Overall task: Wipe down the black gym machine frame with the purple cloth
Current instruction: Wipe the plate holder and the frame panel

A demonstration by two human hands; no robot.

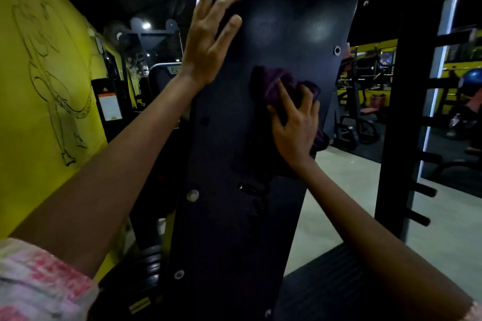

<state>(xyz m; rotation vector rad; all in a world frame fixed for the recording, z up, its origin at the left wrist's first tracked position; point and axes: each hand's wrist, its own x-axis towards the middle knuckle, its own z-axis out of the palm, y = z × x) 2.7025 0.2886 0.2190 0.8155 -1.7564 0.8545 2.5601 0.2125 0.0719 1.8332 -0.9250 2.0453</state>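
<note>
Right hand (294, 122) grips bunched purple cloth (284, 83) against tall black metal machine panel (227, 190); panel runs vertically; left hand (208, 34), fingers spread, braces above-left.

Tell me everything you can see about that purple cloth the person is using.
The purple cloth is a soft, dark violet rag that looks like towelling, bunched up rather than folded flat. It lies pressed against the upright black panel of the gym machine, about halfway up its right side. The right hand covers its lower part, fingers curled into the folds, so only the crumpled top and a bit hanging below the palm show. The left hand does not touch the cloth.
</note>
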